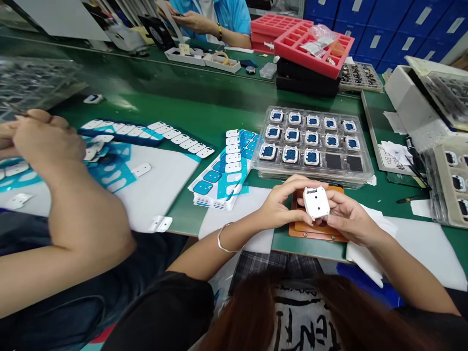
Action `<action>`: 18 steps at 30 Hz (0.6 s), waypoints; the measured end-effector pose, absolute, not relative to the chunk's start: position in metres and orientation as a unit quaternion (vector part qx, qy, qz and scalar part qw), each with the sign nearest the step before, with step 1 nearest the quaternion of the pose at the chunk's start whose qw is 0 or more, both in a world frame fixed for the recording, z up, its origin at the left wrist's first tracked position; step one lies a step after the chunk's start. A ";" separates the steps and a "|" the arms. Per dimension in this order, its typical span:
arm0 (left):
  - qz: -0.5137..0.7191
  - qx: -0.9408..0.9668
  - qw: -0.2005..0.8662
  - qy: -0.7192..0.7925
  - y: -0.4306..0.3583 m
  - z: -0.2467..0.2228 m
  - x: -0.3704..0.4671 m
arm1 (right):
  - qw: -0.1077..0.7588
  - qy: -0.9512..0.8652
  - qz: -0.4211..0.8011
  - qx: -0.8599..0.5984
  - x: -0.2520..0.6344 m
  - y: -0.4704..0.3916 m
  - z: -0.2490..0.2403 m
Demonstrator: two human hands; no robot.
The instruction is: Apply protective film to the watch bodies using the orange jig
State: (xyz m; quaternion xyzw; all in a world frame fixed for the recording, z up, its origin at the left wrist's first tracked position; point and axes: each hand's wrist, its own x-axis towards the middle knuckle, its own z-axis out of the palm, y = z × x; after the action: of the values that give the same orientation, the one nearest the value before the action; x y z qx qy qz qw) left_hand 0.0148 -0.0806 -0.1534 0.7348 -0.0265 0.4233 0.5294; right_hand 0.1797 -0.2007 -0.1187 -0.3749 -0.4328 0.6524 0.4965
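A small square white plastic housing point(316, 203) with rounded corners and two dark holes is held up between both hands. My left hand point(283, 204) grips its left side with thumb and fingers. On the right edge, my right hand point(347, 214) closes round it. Below the hands an orange fixture plate point(305, 230) with small screws lies at the table edge, partly covered by them. Just beyond, a clear plastic tray point(317, 111) carries rows of white housings with blue faces; two of its front-right pockets show dark bottoms. Left of it lies a stack of blue-and-white adhesive sheets point(219, 187).
At the left, a co-worker's arm point(80, 195) reaches over loose white labels. Another person point(219, 24) works across the green table point(204, 102). Red trays point(314, 44) stand at the back, a white box point(417, 107) at the right. White cloth point(369, 243) lies near my right wrist.
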 end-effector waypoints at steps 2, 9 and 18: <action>0.396 0.701 0.593 -0.024 -0.082 -0.154 0.015 | 0.514 -0.443 0.633 -0.374 0.180 -0.202 -0.122; 0.363 0.644 0.671 -0.055 -0.086 -0.149 0.014 | 0.544 -0.487 0.556 -0.398 0.177 -0.203 -0.126; 0.387 0.682 0.616 -0.069 -0.083 -0.148 0.014 | 0.533 -0.486 0.550 -0.420 0.175 -0.204 -0.120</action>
State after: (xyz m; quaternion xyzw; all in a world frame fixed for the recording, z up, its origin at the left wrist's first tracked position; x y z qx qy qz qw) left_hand 0.0136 -0.0834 -0.1481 0.6820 -0.0693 0.3873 0.6165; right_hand 0.1754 -0.2037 -0.1197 -0.4203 -0.4861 0.5502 0.5332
